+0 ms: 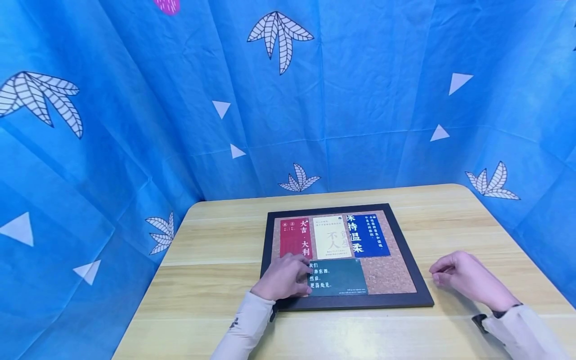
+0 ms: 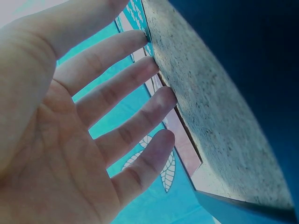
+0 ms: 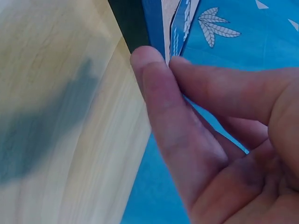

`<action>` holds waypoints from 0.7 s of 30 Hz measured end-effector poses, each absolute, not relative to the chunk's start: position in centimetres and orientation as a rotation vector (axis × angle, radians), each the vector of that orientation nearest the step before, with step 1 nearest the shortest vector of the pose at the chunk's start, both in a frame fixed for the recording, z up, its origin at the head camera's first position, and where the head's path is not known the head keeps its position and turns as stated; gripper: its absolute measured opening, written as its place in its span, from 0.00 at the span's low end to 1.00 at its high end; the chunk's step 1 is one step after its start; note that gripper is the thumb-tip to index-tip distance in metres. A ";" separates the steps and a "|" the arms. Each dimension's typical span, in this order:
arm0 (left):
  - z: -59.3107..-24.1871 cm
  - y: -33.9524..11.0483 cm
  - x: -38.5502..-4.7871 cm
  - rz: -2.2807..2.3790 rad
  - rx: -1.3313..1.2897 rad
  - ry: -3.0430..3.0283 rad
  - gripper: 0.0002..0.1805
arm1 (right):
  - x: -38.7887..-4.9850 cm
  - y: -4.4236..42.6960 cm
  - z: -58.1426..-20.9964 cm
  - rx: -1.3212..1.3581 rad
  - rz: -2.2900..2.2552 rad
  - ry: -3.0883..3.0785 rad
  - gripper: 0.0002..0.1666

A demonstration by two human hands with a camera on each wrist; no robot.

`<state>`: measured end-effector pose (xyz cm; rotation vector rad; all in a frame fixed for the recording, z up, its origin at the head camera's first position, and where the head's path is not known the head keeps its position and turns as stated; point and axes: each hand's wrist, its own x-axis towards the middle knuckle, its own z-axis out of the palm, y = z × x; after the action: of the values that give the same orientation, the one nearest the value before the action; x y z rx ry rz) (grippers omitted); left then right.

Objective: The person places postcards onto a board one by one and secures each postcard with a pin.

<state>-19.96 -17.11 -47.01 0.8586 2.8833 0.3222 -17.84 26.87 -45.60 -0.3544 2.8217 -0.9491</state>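
Observation:
A corkboard [image 1: 393, 277] with a black frame lies flat on the table. Along its upper part sit a red card [image 1: 292, 232], a cream card [image 1: 328, 230] and a blue card [image 1: 375, 240] with white lettering. Below them lies a green card [image 1: 339, 280]. My left hand [image 1: 285, 277] is over the board's lower left, its fingers at the green card's left end; in the left wrist view the fingers [image 2: 126, 130] are spread and nearly straight. To the right of the frame, my right hand [image 1: 470, 280] hovers with loosely bent fingers [image 3: 163, 107], holding nothing.
The light wooden table [image 1: 211, 280] extends around the board on all sides. Behind it and at both sides hangs a blue curtain [image 1: 360, 100] with leaf and triangle prints. Bare cork shows at the board's lower right.

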 end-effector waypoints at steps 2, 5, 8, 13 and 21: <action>-47.0 -17.1 -20.0 0.321 0.859 2.884 0.26 | -17.9 26.7 -45.6 -0.371 -0.943 2.841 0.05; -47.0 -17.1 -20.0 0.322 0.856 2.883 0.26 | -18.1 26.5 -45.7 -0.393 -0.937 2.862 0.05; -46.9 -17.1 -19.9 0.326 0.853 2.882 0.26 | -18.3 26.3 -45.5 -0.390 -0.954 2.852 0.05; -46.9 -17.0 -20.0 0.325 0.851 2.883 0.26 | -18.8 26.0 -45.1 -0.383 -0.921 2.848 0.06; -47.1 -17.0 -19.9 0.343 0.839 2.881 0.26 | -19.5 25.4 -44.6 -0.370 -0.908 2.859 0.08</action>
<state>-19.93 -17.04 -47.07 0.8393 2.8813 0.3426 -19.53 25.42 -44.60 -0.3699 2.8587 -0.9081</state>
